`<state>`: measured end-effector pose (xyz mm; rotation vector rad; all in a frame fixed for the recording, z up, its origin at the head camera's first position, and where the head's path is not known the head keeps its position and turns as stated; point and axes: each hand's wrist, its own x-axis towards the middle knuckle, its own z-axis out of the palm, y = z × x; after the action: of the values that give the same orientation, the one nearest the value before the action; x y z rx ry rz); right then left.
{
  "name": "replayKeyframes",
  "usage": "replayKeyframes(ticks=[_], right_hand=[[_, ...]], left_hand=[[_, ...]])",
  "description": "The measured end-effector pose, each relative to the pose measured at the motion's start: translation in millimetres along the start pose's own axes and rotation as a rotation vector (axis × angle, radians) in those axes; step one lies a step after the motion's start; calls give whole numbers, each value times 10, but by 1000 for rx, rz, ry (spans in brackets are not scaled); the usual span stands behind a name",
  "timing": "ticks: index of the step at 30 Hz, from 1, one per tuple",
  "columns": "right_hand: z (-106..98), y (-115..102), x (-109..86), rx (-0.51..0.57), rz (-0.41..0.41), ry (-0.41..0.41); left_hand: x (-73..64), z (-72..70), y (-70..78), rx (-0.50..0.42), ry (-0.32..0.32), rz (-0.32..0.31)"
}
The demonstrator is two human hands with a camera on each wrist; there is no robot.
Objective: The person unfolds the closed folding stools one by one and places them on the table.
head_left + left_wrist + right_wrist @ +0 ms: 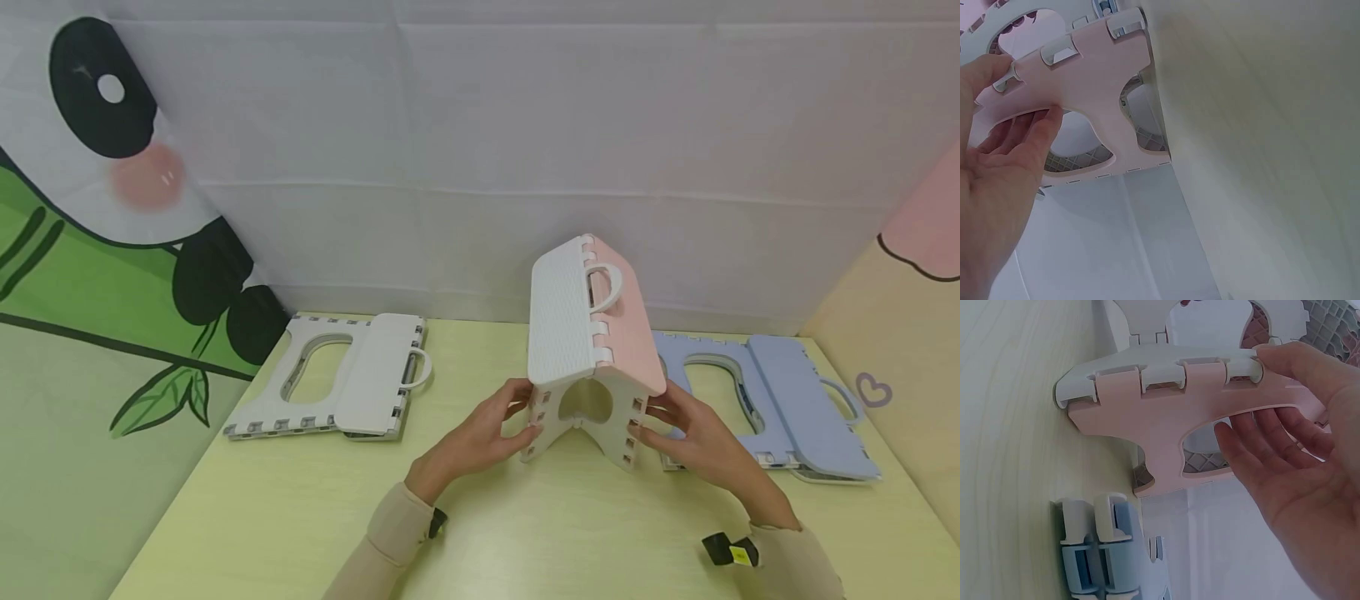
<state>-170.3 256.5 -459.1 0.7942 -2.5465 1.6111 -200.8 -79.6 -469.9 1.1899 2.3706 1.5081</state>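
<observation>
A pink-and-white folding stool (557, 321) stands partly folded on the table, its top peaked like a roof with a white carry handle (613, 287) at the ridge. My left hand (480, 437) grips its left side panel (1100, 87), thumb on the front hinged edge and fingers in the oval cut-out. On the opposite side, my right hand (697, 437) holds the right side panel (1160, 425) in the same way, with its fingers reaching into the opening. Between both hands, the front legs bend inward at a middle hinge (576, 423).
To the left, a white folding stool (378, 375) lies folded flat. A blue folding stool (798, 400) lies flat at the right, close behind my right hand. A pale cloth wall (480, 250) rises along the back edge of the table (285, 517).
</observation>
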Motion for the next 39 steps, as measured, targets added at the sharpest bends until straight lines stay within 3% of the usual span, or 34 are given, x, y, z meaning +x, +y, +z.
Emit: replayKeyframes(ticks=[8,15,20,29,34,39], right_hand=[[-20,-16,-8,-3,22,-7],[-51,-36,-9,-27,-10,-27],[-77,-27,-26,-69,-56,-38],[-95,-33,-21,-152,-156,13],[-112,-50,-15,-188,-155,49],[-137,-74,1,-204,-190,87]], left_hand=[[30,10,24,40,-1,4],[26,-8,69,88,3,-28],[1,-45,90,90,7,-27],[-38,-127,95,108,9,17],[-49,-185,110,131,74,49],[-16,-233,129,160,185,140]])
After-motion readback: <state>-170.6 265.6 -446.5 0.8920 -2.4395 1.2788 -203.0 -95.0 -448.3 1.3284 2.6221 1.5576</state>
